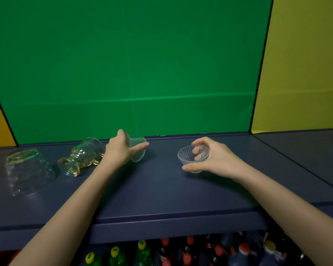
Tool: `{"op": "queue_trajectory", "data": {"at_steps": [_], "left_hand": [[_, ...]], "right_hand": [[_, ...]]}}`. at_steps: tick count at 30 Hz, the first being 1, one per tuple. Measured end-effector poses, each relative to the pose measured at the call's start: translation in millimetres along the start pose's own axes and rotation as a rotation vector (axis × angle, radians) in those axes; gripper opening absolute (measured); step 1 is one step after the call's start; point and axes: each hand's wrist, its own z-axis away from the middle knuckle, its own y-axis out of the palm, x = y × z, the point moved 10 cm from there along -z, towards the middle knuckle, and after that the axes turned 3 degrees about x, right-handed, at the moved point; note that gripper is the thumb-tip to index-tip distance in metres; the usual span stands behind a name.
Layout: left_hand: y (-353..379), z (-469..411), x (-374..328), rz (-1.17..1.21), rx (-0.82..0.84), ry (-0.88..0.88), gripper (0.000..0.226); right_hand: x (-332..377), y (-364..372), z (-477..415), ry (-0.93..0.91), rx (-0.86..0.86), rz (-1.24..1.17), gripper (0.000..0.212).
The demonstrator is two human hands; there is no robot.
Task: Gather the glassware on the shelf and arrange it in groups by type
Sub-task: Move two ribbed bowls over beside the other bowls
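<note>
**Two small bowls in hand on the shelf**

While both arms reach over the dark shelf [161, 189], each hand grips one small ribbed glass bowl: the left hand [119, 150] holds a tilted bowl [137, 148] near the back edge, and the right hand [213, 156] holds an upright bowl [193, 155] nearer the middle. The two bowls are apart, side by side. Toward the left edge lie a stemmed goblet [81, 157] on its side, foot toward the front, and an upturned large bowl [28, 171]. Count: two small bowls, one goblet, one large bowl.

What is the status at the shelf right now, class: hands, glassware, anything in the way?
Left hand grip on a small ribbed bowl, tilted. Right hand grip on its twin, upright. Two larger glasses lie far left. Shelf between them bare.
</note>
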Motion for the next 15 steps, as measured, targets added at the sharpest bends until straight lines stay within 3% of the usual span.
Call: {"op": "queue_trajectory", "data": {"at_steps": [6,10,15], "left_hand": [[68,23,-6,1.092,0.435,-0.421,0.037],[94,39,-31,1.305,0.520,-0.508,0.042],[118,65,-85,1.398,0.620,-0.469,0.047]], "right_hand": [[-11,-18,6,0.021,-0.040,-0.019,0.074],[-23,-37,15,0.036,-0.064,-0.029,0.074],[-45,-73,40,0.056,-0.118,-0.021,0.074]]}}
